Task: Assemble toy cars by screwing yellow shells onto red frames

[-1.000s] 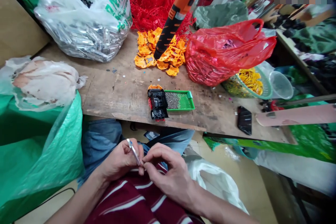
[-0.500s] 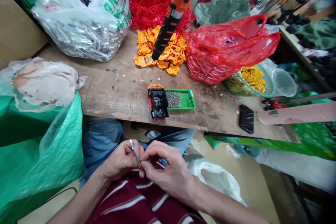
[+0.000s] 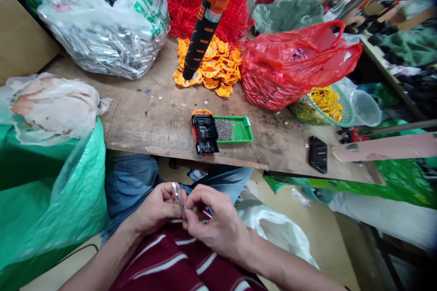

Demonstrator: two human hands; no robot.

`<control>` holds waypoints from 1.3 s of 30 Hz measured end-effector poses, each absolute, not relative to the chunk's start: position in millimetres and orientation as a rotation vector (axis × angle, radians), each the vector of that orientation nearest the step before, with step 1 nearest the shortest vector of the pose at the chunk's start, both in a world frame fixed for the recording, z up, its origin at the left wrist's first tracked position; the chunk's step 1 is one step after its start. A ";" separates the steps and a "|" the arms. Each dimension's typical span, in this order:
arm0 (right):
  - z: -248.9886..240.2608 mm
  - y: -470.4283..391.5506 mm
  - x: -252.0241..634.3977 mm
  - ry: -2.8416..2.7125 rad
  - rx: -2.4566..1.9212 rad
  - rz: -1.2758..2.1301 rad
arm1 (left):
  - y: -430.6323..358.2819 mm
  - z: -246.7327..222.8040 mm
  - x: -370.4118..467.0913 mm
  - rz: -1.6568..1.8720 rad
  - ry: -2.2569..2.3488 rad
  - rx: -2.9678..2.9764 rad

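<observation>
Slim silvery piece (image 3: pixel 177 196) held between both hands, in front of the striped shirt and below the bench's (image 3: pixel 143 120) near edge.
The left hand's (image 3: pixel 155 208) grip is closed on the piece, which stands tilted with its upper end clear of the fingers; the right hand's (image 3: pixel 221 223) thumb and fingertips are drawn together at its lower end, and whether they pinch it or a smaller part cannot be told. On the bench, a black toy-vehicle body (image 3: pixel 205 134) sits against a green tray (image 3: pixel 244 132) part-filled with small metal bits; behind, an orange-and-black power driver (image 3: pixel 200 36) hangs tip-down at the orange parts (image 3: pixel 223 72).
</observation>
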State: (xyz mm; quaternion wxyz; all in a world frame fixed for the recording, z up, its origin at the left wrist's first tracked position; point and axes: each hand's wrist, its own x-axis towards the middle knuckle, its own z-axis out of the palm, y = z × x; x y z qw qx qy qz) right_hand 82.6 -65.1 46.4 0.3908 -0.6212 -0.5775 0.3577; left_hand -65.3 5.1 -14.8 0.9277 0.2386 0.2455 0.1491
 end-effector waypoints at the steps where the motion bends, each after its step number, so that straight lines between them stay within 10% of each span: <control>1: 46.3 -65.4 82.1 -1.469 -1.584 0.912 | 4.7 -15.1 -65.3 0.300 0.508 0.488; 18: 46.4 -70.3 93.1 -1.650 -1.477 0.843 | 0.6 -6.4 -60.9 0.228 0.548 0.522; 25: 50.0 -71.7 94.9 -1.212 -1.730 1.461 | -2.1 -7.5 -62.9 0.255 0.636 0.572; 32: 43.8 -78.0 106.6 -1.845 -1.491 0.788 | -2.2 -2.9 -58.5 0.221 0.632 0.601; 39: 35.1 -83.4 112.4 -1.135 -1.764 1.567 | -1.1 -7.5 -66.2 0.283 0.497 0.603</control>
